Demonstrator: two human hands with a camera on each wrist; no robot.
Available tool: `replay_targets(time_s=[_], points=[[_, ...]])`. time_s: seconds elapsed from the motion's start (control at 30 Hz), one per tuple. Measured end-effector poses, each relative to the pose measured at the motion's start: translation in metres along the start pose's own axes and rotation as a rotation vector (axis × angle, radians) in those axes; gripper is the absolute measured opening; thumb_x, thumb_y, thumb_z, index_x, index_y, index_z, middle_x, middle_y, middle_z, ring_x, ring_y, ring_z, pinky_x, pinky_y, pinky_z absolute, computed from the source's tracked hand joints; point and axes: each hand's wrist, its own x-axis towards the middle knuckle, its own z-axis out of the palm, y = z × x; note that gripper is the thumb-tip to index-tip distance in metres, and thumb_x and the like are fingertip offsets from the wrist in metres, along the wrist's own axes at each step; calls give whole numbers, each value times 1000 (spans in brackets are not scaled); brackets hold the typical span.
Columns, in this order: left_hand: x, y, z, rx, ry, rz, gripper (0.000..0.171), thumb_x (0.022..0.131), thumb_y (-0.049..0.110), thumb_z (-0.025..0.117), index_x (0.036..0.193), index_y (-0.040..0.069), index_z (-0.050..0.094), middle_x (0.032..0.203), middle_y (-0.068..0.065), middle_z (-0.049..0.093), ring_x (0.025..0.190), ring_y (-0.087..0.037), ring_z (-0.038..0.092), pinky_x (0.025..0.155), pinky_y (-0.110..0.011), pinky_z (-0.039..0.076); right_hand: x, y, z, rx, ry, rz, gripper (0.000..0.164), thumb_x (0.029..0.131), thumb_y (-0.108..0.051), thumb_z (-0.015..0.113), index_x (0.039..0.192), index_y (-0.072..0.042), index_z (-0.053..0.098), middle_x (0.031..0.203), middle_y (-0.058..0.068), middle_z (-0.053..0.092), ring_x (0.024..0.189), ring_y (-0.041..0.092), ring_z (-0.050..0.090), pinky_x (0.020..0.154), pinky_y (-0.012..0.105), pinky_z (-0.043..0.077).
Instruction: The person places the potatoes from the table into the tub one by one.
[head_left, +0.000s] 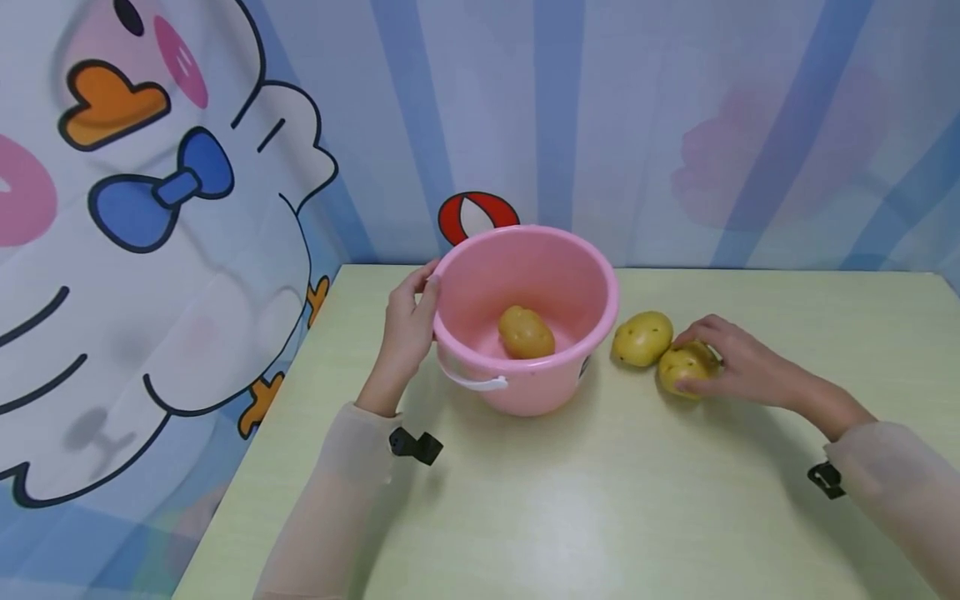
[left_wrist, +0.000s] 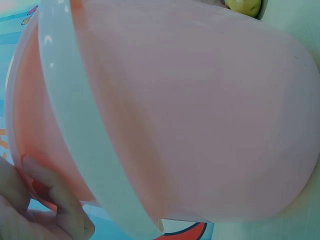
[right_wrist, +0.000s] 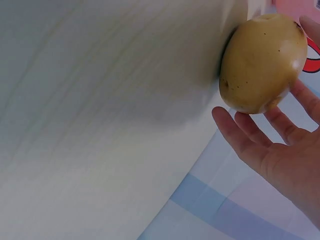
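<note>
A pink bucket (head_left: pixel 528 390) stands upright on the table, and one potato (head_left: pixel 527 333) lies inside it. At the bucket's left side my left hand (head_left: pixel 407 332) grips the rim, with the thumb on the near side. The left wrist view shows these fingers (left_wrist: pixel 52 185) curled over the rim beside the white handle (left_wrist: pixel 82 115). To the right of the bucket, my right hand (head_left: pixel 738 367) holds a second potato (head_left: pixel 684 371) between thumb and fingers, low at the tabletop. A third potato (head_left: pixel 642 338) lies between that one and the bucket.
The pale table (head_left: pixel 540 508) meets a blue striped backdrop (head_left: pixel 622 133) along its far edge. A large cartoon bird (head_left: pixel 225 333) is printed on the backdrop at the left. Each sleeve has a small black clip (head_left: pixel 416 446) near the wrist.
</note>
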Motion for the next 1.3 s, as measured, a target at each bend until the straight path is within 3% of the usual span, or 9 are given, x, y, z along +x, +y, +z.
replay_targets(time_s=[0.3,0.57,1.0,1.3], points=[[3,3,3,2,-2,6,44,108,25,43,147,6,48,116,-16,55,93,-33,62,62,-25,58,-2,4,4,-17,58,-83,47,75,-21,89,113,-8,64,113,10,54,102,22,52,84,40,46],[6,4,6,-1,0,8,43,108,25,43,146,6,49,115,-16,55,93,-32,62,62,-26,58,-4,5,3,-6,63,-84,45,75,-20,89,110,-9,64,113,10,54,102,21,51,82,39,46],[-3,1,-3,-23,13,-10,45,108,26,44,147,5,47,118,-20,54,94,-41,61,60,-21,56,-3,4,7,46,1,-15,44,76,-26,88,109,-10,65,111,9,53,101,21,51,85,46,46],[-1,1,1,-27,6,-8,43,108,24,45,146,5,49,115,-17,54,90,-38,61,58,-22,56,-7,2,8,25,34,-34,41,73,-24,90,102,-10,64,108,7,53,97,20,51,83,43,47]])
